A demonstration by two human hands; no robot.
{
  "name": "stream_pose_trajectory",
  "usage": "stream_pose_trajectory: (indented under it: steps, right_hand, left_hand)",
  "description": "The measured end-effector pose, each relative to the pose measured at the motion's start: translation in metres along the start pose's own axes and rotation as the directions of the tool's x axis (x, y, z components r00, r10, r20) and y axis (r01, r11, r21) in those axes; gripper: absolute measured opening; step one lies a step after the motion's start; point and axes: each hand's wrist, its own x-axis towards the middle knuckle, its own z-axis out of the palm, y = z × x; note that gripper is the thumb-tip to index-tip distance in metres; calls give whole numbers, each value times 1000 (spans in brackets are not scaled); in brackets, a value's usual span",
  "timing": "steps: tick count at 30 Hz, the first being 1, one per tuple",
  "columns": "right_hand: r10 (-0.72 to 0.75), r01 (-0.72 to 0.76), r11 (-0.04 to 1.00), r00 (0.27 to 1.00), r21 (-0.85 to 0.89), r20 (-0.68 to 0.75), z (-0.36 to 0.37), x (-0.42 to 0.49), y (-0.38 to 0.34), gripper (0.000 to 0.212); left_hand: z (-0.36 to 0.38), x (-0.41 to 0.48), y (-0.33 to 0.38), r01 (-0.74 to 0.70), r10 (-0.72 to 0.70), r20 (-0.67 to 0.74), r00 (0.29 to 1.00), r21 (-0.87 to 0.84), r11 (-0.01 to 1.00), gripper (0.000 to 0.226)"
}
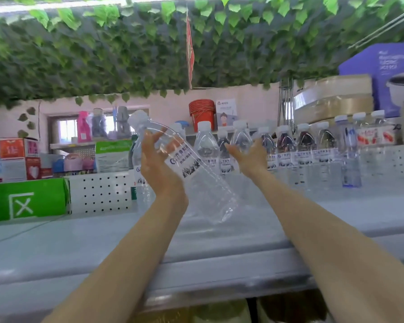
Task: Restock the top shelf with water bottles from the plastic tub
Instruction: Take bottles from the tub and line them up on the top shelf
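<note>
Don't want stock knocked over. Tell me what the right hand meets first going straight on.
Likely the row of clear plastic white-capped water bottles on the grey shelf, directly beyond the open right hand; depth is unclear.

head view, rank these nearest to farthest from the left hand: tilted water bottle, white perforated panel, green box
1. tilted water bottle, held in the left hand.
2. white perforated panel, just left of it.
3. green box, far left.

Over the top shelf the left hand seems, through blur, to grip a tilted water bottle, the right hand spread loose beside the standing bottles.
</note>
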Motion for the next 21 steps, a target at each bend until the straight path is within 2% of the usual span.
stream_pose_trajectory:
  steps: [2,4,6,9,11,13,15,17,19,21]
  right_hand:
    - [12,-5,998,994,-65,109,-1,4,4,104]
    - [29,-20,998,985,-52,168,-7,1,3,106]
    - [132,-114,990,947,-79,293,-18,-3,5,112]
    - [431,-275,893,749,-355,504,-30,-11,14,113]
    - [527,-224,813,676,-538,514,-33,-14,16,97]
    - [526,-71,745,675,-664,517,-33,-18,13,84]
    - [506,34,684,696,-728,509,-32,-24,9,86]
    - [482,79,683,697,-726,530,-31,-25,5,85]
    - [508,-43,755,669,-654,542,-29,-21,5,79]
    - [494,-98,788,690,-608,528,-25,-18,8,85]
  left_hand:
    - [-3,3,-1,-8,7,22,1000,33,999,28]
    - [-4,2,-1,7,-8,32,999,34,999,33]
    - [-5,0,-1,30,-30,17,999,29,999,31]
    - [-6,0,-2,44,-45,20,999,25,999,28]
    - [-6,0,-3,54,-54,28,998,25,998,29]
    - [-7,0,-4,71,-72,42,996,25,997,31]
    - [-7,0,-4,68,-69,53,996,24,997,31]
    - [-8,0,-4,59,-61,49,997,34,998,29]
    - [-8,0,-4,65,-66,48,997,26,998,27]
    - [-7,1,-5,72,-72,48,996,5,997,26]
